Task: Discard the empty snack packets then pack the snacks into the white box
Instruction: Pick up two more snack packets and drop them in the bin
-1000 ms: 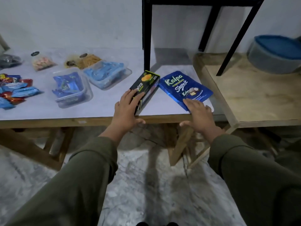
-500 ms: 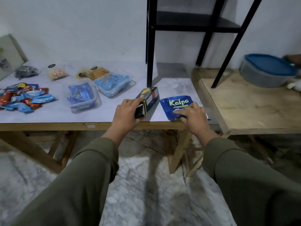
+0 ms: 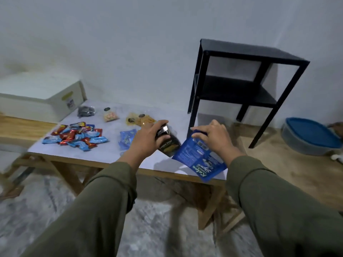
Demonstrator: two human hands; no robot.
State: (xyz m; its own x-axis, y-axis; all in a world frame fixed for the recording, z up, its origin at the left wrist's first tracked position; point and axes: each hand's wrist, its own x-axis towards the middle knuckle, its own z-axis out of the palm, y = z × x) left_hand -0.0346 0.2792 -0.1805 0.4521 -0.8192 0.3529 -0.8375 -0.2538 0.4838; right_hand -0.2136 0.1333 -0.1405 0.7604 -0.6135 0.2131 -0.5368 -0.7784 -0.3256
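My left hand (image 3: pixel 148 139) grips a black Nextar snack carton (image 3: pixel 169 145), lifted and tilted above the table's front edge. My right hand (image 3: pixel 216 139) pinches the top of a blue Kalpa pouch (image 3: pixel 199 162), which hangs upside down beside the carton. The white box (image 3: pixel 39 98) stands at the table's far left. A pile of red and blue wrapped snacks (image 3: pixel 76 138) lies on the white tabletop (image 3: pixel 104 151).
Small clear bags of snacks (image 3: pixel 110 115) and a dark bag (image 3: pixel 85 111) lie near the back. A blue packet tub (image 3: pixel 127 139) sits behind my left wrist. A black metal shelf (image 3: pixel 243 89) stands to the right, and a blue-lidded grey bin (image 3: pixel 310 135) on the floor beyond.
Both hands have lifted their packets off the table; the blue pouch now hangs upside down. The view has pulled back and risen, bringing the white box into sight.
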